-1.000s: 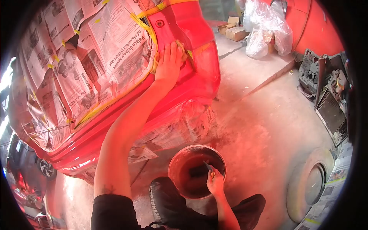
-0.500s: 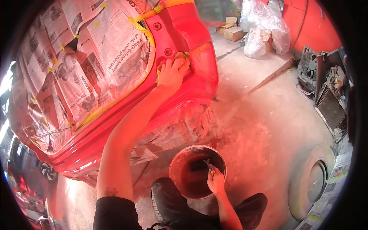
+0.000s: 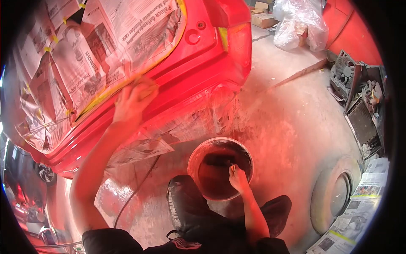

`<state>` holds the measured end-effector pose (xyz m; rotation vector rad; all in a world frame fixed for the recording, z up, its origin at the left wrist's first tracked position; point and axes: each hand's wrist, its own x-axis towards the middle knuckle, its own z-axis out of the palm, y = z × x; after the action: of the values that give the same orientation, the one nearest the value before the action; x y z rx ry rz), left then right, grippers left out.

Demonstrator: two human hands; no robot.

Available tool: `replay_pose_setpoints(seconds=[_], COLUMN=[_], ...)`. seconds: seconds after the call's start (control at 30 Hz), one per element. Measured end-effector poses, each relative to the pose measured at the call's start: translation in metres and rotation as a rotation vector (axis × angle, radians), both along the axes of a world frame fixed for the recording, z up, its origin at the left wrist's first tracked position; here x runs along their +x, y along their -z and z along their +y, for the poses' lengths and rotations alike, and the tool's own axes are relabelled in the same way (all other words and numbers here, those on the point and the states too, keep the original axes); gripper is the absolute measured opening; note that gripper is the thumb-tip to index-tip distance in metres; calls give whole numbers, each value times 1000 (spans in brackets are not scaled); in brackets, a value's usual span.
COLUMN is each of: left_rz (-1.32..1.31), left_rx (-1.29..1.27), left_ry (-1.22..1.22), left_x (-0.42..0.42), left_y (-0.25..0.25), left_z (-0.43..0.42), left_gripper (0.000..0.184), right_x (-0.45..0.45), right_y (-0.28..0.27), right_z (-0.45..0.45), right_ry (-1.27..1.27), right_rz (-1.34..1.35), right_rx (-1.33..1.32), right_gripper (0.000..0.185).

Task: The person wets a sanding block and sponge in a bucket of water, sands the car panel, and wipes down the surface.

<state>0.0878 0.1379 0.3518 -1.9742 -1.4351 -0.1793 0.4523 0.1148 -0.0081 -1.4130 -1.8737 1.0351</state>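
My left hand (image 3: 134,100), somewhat blurred, presses a yellowish cloth (image 3: 148,88) against the glossy red car body (image 3: 182,78), just below the taped newspaper edge. The hand is closed over the cloth. Lower down, my right hand (image 3: 238,178) is closed around a small object with a yellow part, inside the mouth of a round bucket (image 3: 191,163). The rest of that object is hard to make out against the dark contents. The bucket stands on the floor between my knees.
Newspaper masking (image 3: 95,55) with yellow tape covers the window area. Along the right are a tyre (image 3: 323,199), newspaper sheets (image 3: 355,220) and car radiator parts (image 3: 361,120). Cardboard boxes (image 3: 263,20) and plastic-wrapped items (image 3: 298,25) stand at the back. A cable (image 3: 135,190) crosses the floor.
My left hand has slid left and down along the red body with the cloth, away from the round holes near the corner. My right hand stays at the bucket; its object shows less now.
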Motion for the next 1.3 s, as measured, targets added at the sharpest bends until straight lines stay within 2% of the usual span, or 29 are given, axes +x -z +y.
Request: replay_pose_setpoints(seconds=[0.1, 0.2, 0.37, 0.43, 0.5, 0.6, 0.63, 0.7, 0.8, 0.83, 0.87, 0.97, 1.07, 1.13, 1.2, 1.3], left_rz=[-3, 45, 43, 27, 10, -18, -4, 17, 18, 21, 17, 12, 8, 12, 17, 0], left_rx=[71, 112, 187, 197, 187, 169, 177, 185, 188, 189, 188, 193, 197, 201, 204, 228], left_ry=[-13, -45, -29, -25, -32, -42, -39, -37, -19, -19, -27, -36, -36, -41, -33, 10], left_x=[-69, -149, -188, -181, -192, -187, -186, -186, -184, -183, -183, -185, -187, -187, -188, -198], left_y=[11, 24, 28, 29, 35, 35, 35, 35, 34, 33, 34, 35, 36, 36, 36, 39], left_z=[-58, -120, -154, -152, -155, -156, -155, -155, -152, -154, -155, -154, -154, -155, -155, -150], left_gripper=[62, 57, 51, 50, 47, 44, 43, 43, 40, 39, 39, 39, 40, 39, 36, 33], right_x=[-26, -64, -105, -91, -82, -92, -92, -80, -91, -101, -108, -180, -275, -323, -367, -412], right_y=[6, 36, 89, 91, 85, 94, 70, -30, -90, -133, -199, -289, -329, -347, -351, -364], right_z=[14, 33, 32, 16, 21, 34, 30, 5, 7, 9, 6, 29, 86, 92, 64, 5], right_ry=[-54, -113, -160, -265, -395, -239, -136, 69, 227, 259, 239, 341, 504, 505, 537, 481], right_rz=[-128, -322, -650, -684, -630, -501, -355, -71, 512, 678, 669, 795, 973, 963, 871, 967], right_rx=[-34, -51, -172, -171, -365, -360, -346, -320, -237, -173, -211, 335, 710, 456, 442, 297], right_gripper=[36, 40, 45, 47, 46, 41, 41, 43, 42, 45, 48, 52, 59, 67, 77, 81])
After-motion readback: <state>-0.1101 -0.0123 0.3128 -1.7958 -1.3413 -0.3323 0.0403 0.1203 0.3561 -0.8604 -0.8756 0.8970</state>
